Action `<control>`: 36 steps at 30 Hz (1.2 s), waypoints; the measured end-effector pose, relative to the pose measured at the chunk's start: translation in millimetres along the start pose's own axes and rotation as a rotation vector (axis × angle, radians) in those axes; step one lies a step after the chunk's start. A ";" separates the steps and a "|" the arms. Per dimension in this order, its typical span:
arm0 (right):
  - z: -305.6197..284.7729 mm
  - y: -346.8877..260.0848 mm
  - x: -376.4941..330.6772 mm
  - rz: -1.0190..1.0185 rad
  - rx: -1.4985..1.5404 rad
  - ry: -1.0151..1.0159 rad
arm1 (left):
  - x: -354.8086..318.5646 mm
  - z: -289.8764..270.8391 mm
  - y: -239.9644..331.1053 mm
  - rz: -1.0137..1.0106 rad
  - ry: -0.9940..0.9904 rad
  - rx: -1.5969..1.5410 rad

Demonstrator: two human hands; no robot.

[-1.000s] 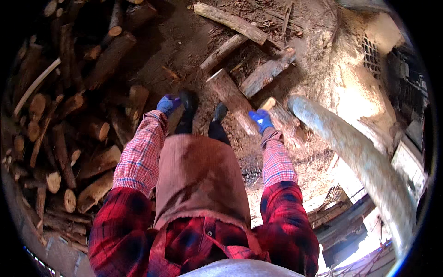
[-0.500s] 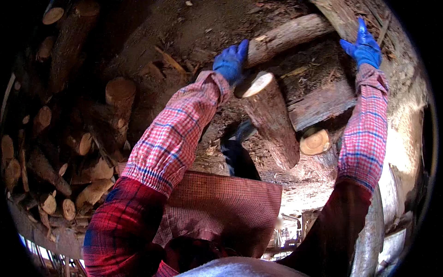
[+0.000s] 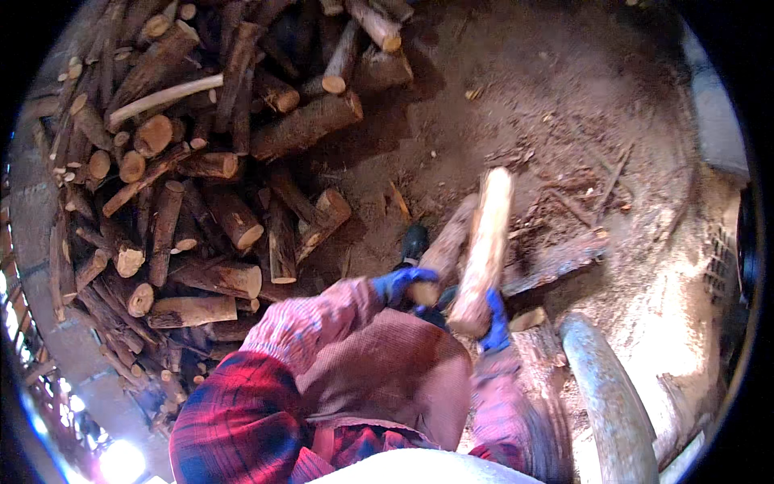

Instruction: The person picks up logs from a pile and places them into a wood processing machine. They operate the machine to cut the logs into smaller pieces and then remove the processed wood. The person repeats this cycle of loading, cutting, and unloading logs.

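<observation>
Both hands wear blue gloves, and each is at the near end of a piece of firewood. My left hand is closed round the end of a bark-covered log, whose far end points away from me. In front of my body my right hand grips a pale, split log low on its right side. The two logs lie close together, the pale one partly in front of the other. Under them a flat slab of bark-covered wood rests on the ground.
A large heap of cut logs fills the left side and far left. Upright near my right arm stands a log with a pale cut top. A thick grey log lies at the lower right. Wood scraps litter the dirt ground.
Both hands have come back toward my body, each with a log. My right hand, earlier spread against wood at the far right, now grips the split log. The view has shifted toward the heap.
</observation>
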State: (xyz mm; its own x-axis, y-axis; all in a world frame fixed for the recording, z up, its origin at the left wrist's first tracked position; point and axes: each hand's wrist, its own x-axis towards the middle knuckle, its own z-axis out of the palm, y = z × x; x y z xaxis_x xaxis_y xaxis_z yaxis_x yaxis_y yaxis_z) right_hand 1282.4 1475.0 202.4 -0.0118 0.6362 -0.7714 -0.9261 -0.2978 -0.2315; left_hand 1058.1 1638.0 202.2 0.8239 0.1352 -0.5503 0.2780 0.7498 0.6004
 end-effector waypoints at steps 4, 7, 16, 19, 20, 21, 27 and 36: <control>0.8 102.6 -145.7 -0.062 0.041 0.059 | -125.0 115.1 27.2 -0.497 0.275 -0.668; 18.0 124.5 -208.2 -0.126 -0.098 0.144 | -194.4 223.0 95.8 -0.373 0.178 -0.423; 39.5 191.2 -447.9 -0.435 0.464 0.172 | -230.1 338.0 17.7 -0.233 -0.337 0.415; 69.7 215.3 -574.0 -0.774 0.486 0.402 | -213.7 298.9 -34.3 -0.810 -0.236 -0.097; 62.5 222.9 -604.7 -0.916 0.413 0.568 | -227.1 320.9 -33.8 -0.786 -0.238 -0.048; 53.8 233.2 -630.1 -1.042 0.340 0.721 | -241.3 334.1 -30.1 -0.752 -0.222 -0.004; 14.2 261.8 -823.5 -1.753 -0.038 1.232 | -255.7 328.1 -85.8 -0.880 -0.095 0.164; -313.3 254.6 -967.0 -0.869 -0.295 1.819 | -344.5 449.4 -141.5 -1.100 0.035 -0.142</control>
State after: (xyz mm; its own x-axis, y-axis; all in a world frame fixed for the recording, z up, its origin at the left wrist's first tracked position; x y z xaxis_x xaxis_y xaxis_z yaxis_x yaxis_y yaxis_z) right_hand 1176.2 561.0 703.8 0.7984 -0.6011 0.0353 -0.3991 -0.5721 -0.7165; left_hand 956.8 1194.3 567.6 0.1473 -0.6337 -0.7594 0.7884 0.5388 -0.2967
